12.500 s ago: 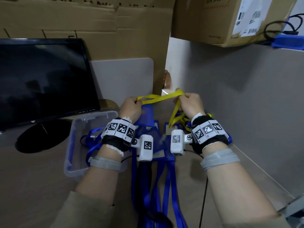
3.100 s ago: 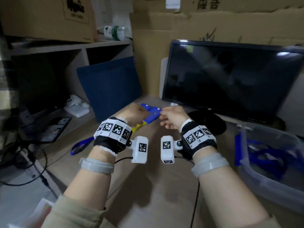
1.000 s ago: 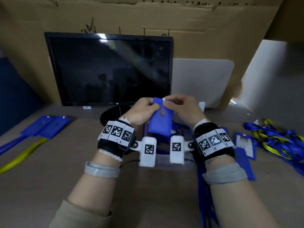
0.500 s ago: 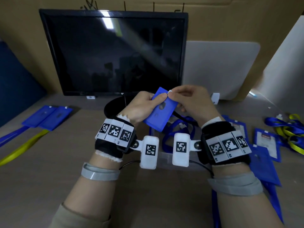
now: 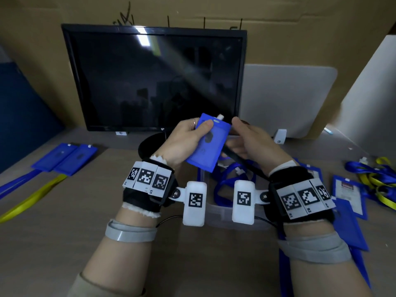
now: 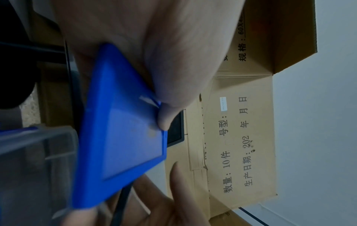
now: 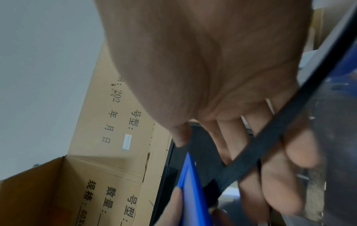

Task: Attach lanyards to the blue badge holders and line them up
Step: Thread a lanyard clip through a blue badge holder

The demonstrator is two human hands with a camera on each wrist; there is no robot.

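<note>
My left hand (image 5: 192, 136) grips a blue badge holder (image 5: 206, 146) above the desk, thumb pressed on its upper face. A white clip (image 5: 220, 116) shows at the holder's top slot. A black lanyard strap (image 5: 242, 161) runs from behind the holder down across my right hand (image 5: 242, 136), whose fingers curl round it just right of the holder. In the left wrist view the holder (image 6: 123, 130) fills the middle. The right wrist view shows the strap (image 7: 270, 145) crossing my fingers (image 7: 251, 175) and the holder's edge (image 7: 193, 191).
Two badge holders (image 5: 64, 157) with a blue and a yellow lanyard lie side by side at far left. A clear bin (image 5: 216, 213) of blue lanyards sits under my wrists. Loose holders (image 5: 347, 189) and tangled lanyards (image 5: 375, 174) lie right. A monitor (image 5: 156, 78) stands behind.
My right fingers have left the holder's top, where they pinched at the clip, and dropped back beside it. The holder has risen slightly and tilted more upright.
</note>
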